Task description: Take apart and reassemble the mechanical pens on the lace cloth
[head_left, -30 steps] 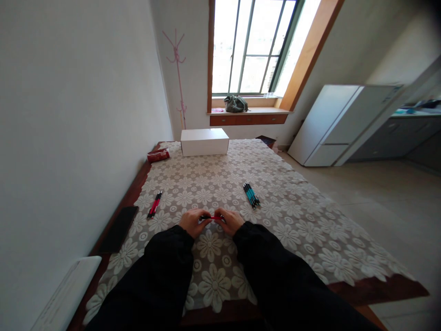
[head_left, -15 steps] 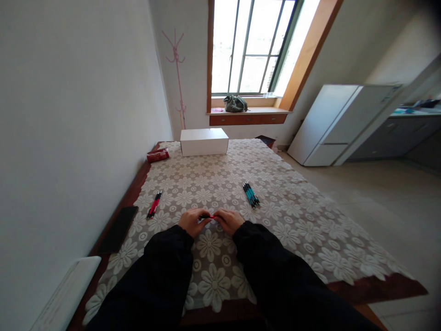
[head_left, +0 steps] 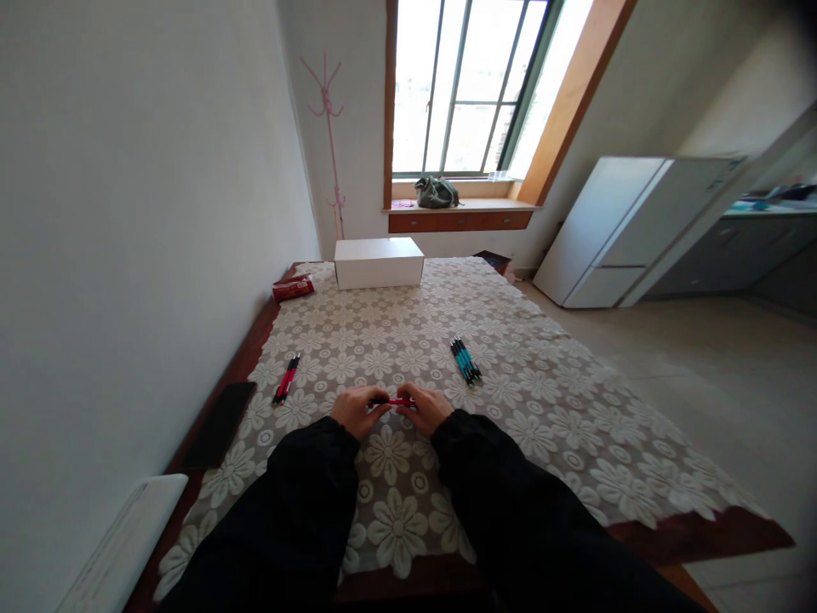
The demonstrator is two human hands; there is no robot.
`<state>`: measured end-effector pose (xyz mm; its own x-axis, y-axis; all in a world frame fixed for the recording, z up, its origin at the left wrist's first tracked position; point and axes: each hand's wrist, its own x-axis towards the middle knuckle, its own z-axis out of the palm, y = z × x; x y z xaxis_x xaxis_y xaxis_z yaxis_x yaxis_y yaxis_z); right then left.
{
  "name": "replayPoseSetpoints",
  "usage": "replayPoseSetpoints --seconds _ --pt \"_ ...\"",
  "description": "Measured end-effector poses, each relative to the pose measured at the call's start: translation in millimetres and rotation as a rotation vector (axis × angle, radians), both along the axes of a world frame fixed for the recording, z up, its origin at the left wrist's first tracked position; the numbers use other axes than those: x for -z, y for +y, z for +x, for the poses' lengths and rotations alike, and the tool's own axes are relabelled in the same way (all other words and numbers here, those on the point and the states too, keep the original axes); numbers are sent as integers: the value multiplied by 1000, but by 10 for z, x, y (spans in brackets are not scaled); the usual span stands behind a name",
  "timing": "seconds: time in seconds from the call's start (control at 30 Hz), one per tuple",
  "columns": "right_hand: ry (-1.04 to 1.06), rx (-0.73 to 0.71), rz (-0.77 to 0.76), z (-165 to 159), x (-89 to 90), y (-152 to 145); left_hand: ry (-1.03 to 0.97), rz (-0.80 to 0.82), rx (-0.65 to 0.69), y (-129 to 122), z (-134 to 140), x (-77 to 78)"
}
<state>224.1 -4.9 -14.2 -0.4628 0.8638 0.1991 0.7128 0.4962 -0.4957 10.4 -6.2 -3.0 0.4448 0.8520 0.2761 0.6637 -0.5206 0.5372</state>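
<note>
A red and black pen [head_left: 394, 401] lies crosswise between my two hands, just above the table's lace cloth. My left hand [head_left: 356, 411] pinches its black end. At the red end, my right hand [head_left: 425, 407] has its thumb and fingers closed around the barrel. To the left on the cloth rest red and black pens [head_left: 287, 380], side by side. Beyond my right hand lies a group of several teal and black pens [head_left: 465, 361].
A white box [head_left: 379, 264] stands at the table's far end, with a red pouch-like packet [head_left: 293, 288] to its left. Along the left edge are a flat black object [head_left: 220, 425] and a white object [head_left: 121, 545]. The lace tablecloth [head_left: 396, 519] covers the table.
My right fingers have shifted and loosened slightly along the pen, so more of its red barrel shows. My left hand and the other pens have stayed in place.
</note>
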Motion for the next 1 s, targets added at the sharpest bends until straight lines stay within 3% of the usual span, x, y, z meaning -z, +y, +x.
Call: replayPoseSetpoints --seconds 1.0 --pt "-67 -6 61 12 9 20 17 -21 -24 -7 -5 -29"
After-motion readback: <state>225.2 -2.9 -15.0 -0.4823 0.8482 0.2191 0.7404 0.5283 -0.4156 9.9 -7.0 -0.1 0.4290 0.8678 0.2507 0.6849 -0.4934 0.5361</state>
